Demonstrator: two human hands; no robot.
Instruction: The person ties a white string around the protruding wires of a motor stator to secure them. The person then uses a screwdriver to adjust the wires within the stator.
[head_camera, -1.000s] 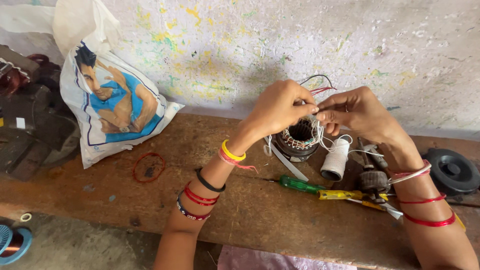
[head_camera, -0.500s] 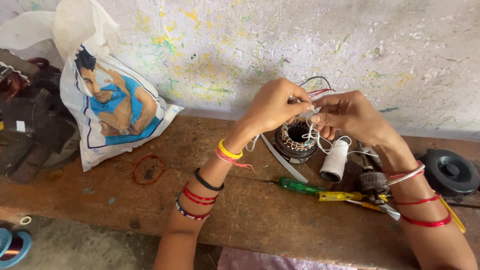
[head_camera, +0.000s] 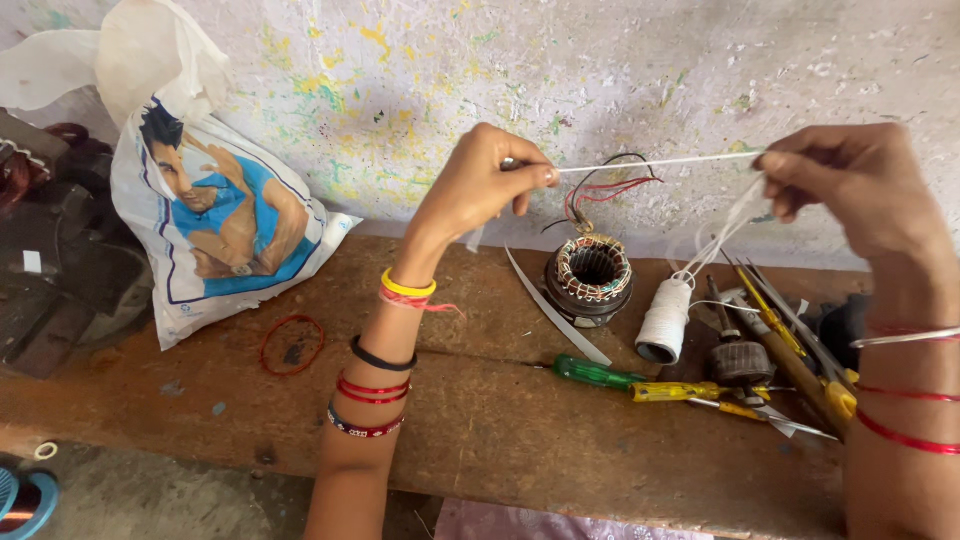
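Between left hand and right hand, white thread taut; ends hidden by fingers.

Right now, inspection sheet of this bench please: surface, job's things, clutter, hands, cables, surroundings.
Surface: worn brown wooden bench, scuffed.
Job's things: white string pulled taut between both hands; white thread spool on the bench; round copper-wound motor stator beside it.
Clutter: green-handled screwdriver, yellow-handled tools, red rubber ring, printed white plastic bag.
Hands: left hand and right hand each pinch the string, raised above the bench.
Cables: red and black stator leads.
Surroundings: paint-flecked pale wall; dark machine parts at left.
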